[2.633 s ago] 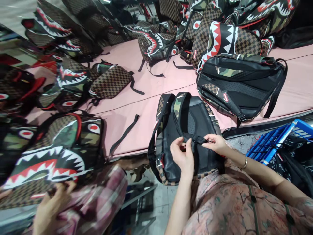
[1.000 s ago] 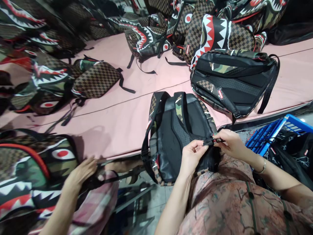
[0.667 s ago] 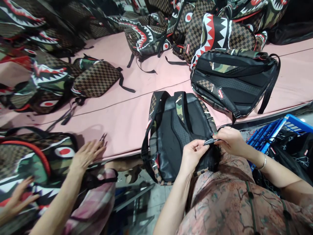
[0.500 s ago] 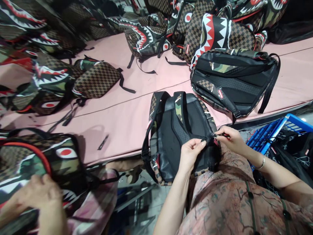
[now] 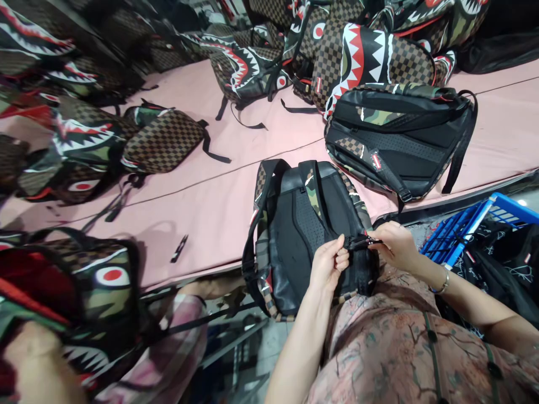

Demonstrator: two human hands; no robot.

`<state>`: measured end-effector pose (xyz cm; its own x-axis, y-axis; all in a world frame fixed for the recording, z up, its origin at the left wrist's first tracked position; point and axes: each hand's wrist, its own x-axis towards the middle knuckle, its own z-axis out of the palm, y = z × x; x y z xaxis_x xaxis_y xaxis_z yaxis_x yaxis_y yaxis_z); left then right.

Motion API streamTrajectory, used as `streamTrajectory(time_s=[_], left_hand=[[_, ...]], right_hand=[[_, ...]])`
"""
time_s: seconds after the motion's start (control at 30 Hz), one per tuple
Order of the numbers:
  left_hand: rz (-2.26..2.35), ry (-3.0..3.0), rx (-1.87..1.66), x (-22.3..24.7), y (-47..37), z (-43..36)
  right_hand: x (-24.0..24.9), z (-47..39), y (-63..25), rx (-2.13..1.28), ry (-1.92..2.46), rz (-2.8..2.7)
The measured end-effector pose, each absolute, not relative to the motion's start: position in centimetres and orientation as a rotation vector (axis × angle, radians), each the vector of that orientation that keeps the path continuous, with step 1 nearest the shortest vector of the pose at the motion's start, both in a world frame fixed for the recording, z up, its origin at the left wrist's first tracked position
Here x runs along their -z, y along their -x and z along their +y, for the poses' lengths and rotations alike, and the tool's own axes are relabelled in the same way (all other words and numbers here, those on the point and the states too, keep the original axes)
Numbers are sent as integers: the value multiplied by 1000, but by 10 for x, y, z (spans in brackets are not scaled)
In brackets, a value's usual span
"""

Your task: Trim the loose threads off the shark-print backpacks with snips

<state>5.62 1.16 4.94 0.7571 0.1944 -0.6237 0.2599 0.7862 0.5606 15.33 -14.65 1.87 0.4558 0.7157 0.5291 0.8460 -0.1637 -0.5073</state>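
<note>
A black-backed backpack (image 5: 290, 241) with checkered and camouflage edging leans on the table edge against my lap, its straps facing up. My left hand (image 5: 330, 262) is closed in a pinch on a black strap (image 5: 356, 242) at the bag's right side. My right hand (image 5: 392, 242) is closed around a small dark tool (image 5: 374, 241), whose tip points at the same strap; its exact shape is too small to tell. Behind the bag, a second backpack (image 5: 396, 140) lies with its straps up.
The pink table (image 5: 236, 213) bears piles of shark-mouth bags (image 5: 366, 62) and a small cutter (image 5: 179, 248). On the left, another person's hand (image 5: 36, 359) reaches into an open bag (image 5: 112, 303). A blue crate (image 5: 458, 230) with black items stands at the right.
My left hand's fingers have curled in further, and the strap between my hands is pulled straighter. The other person's bag now gapes open, with one hand at it.
</note>
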Motion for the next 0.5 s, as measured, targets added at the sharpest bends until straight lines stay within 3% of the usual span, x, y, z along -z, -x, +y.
streamTrajectory(time_s=[0.5], left_hand=[[742,-767,16,-56,-57,8]], right_hand=[[-29,-142,-156,351,2068,-1448]])
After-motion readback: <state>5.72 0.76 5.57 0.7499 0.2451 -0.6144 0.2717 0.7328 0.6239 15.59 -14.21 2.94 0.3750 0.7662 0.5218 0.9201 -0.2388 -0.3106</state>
